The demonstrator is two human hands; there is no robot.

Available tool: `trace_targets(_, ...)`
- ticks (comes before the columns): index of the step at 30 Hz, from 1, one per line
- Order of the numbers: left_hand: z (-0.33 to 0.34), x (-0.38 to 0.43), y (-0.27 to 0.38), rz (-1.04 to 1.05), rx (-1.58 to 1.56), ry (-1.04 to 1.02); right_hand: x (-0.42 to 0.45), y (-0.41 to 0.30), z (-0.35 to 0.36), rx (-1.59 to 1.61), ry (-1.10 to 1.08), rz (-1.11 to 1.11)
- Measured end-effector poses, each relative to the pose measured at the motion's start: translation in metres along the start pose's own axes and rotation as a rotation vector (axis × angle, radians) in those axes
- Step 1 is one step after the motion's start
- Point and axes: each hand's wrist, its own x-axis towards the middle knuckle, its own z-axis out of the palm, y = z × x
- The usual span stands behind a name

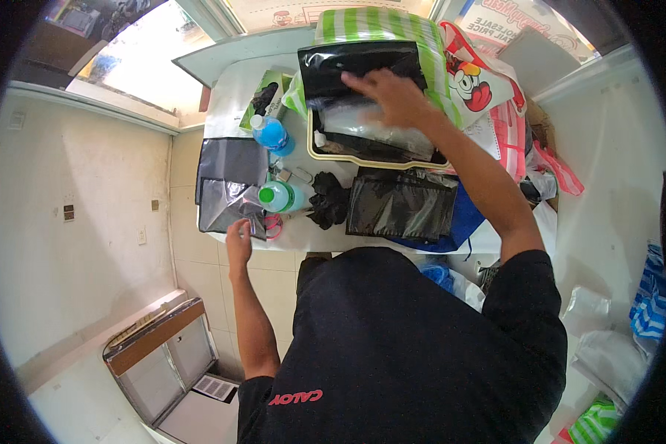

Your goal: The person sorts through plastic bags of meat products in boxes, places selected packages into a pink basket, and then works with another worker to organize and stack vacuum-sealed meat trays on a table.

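My right hand (391, 100), blurred, is spread over a black plastic bag (361, 61) and holds nothing that I can see. That bag lies along the back of a cream-rimmed bin (377, 162), which has clear and black plastic inside. Near the table's front left edge is my left hand (239, 242), loosely curled beside a flat black plastic bag (227, 208), with nothing visible in it. Whether its fingertips touch the plastic is unclear. More flat black bags (399, 208) lie in front of the bin, next to a crumpled black plastic bundle (329, 200).
A blue-capless-looking bottle of blue liquid (275, 136) and a green-capped bottle (280, 196) stand on the white table (311, 241). Behind them is a glove box (277, 100). A green-striped bag (380, 25) and a mascot-printed bag (477, 89) crowd the back right.
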Motion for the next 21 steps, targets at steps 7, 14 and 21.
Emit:
trace_targets(7,-0.069,0.007,0.233,0.255,-0.244,0.174,-0.013,0.065,0.033,0.158,-0.051,0.114)
trace_targets(14,0.001,0.067,0.355,0.798,0.057,-0.046,0.038,0.123,0.018,0.447,-0.198,0.307)
trace_targets(21,0.067,0.115,0.376,1.141,0.541,-0.049,0.042,0.129,0.023,0.591,-0.149,0.194)
